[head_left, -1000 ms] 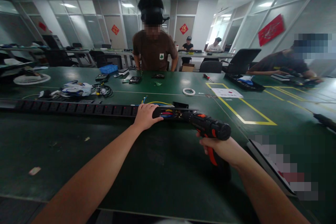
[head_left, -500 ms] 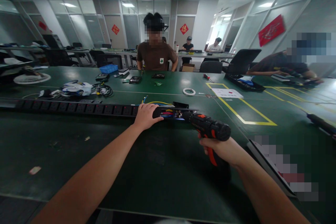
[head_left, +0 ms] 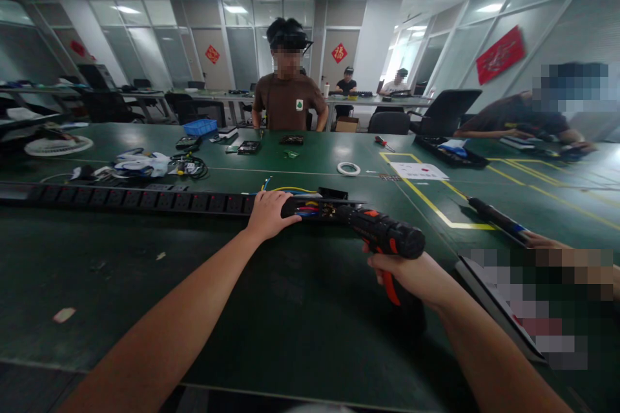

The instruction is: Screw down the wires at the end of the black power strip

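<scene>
Running sideways across a big green table [head_left: 290,322], the long black power strip [head_left: 159,201] has tabletop all along its near edge, so there's decent elbow room. The drill [head_left: 382,229] points left at the strip's right end, fingers of the right hand [head_left: 404,273] wrapped round it (can't tell if it's touching), while the left hand [head_left: 269,214] is clamped over the strip just left of the exposed wires [head_left: 310,208].

The drill [head_left: 385,232] looked like matt plastic with smoother inset patches, the power strip [head_left: 145,200] hard plastic with a faint sheen, the table [head_left: 290,310] smooth and softly glossy, the basket [head_left: 200,128] plastic, the sheet [head_left: 420,171] paper, the shirt [head_left: 278,100] matt cloth.
</scene>
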### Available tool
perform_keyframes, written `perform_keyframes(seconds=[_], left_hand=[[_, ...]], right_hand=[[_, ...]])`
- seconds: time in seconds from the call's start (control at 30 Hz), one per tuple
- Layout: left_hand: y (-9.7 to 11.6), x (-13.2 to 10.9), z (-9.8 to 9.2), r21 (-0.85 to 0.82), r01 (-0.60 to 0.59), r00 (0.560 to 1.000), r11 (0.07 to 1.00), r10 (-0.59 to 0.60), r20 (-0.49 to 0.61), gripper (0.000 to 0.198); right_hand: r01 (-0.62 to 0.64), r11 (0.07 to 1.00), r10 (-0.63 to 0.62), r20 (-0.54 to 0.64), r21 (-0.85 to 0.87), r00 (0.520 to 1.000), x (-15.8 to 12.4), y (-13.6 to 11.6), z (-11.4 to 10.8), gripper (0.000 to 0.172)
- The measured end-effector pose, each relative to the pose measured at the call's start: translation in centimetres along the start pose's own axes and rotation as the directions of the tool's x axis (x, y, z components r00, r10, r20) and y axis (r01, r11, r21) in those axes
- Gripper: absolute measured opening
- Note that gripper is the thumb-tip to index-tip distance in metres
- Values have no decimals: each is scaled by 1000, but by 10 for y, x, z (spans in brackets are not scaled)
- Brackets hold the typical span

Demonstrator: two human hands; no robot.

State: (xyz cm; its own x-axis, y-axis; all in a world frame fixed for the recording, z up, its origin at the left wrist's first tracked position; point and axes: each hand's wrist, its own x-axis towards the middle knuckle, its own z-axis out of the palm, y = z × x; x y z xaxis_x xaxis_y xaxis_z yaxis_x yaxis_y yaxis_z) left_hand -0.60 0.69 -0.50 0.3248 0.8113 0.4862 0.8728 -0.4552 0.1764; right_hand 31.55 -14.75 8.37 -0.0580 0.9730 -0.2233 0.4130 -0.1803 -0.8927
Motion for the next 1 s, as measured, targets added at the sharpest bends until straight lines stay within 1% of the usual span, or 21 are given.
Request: perform_keyframes(seconds=[0.3,0.67,0.87,1.0], left_hand=[[0,1,-1,-8,1,1000,1000,-1,0,68],[3,0,-3,-6,5,1000,1000,-5,8,66],[3,0,-3,1,1,1000,1000,-1,0,65],[2,0,-3,0,-1,1000,1000,1,1,65]], right_hand=[[27,1000,-27,19,-10,999,0,2,-1,21],[-5,1000,5,-3,-10,1000,-2,-1,0,29],[18,1000,-17,6,-17,1000,1,3,-1,22],[21,1000,-20,7,-16,1000,1,2,-2,21]])
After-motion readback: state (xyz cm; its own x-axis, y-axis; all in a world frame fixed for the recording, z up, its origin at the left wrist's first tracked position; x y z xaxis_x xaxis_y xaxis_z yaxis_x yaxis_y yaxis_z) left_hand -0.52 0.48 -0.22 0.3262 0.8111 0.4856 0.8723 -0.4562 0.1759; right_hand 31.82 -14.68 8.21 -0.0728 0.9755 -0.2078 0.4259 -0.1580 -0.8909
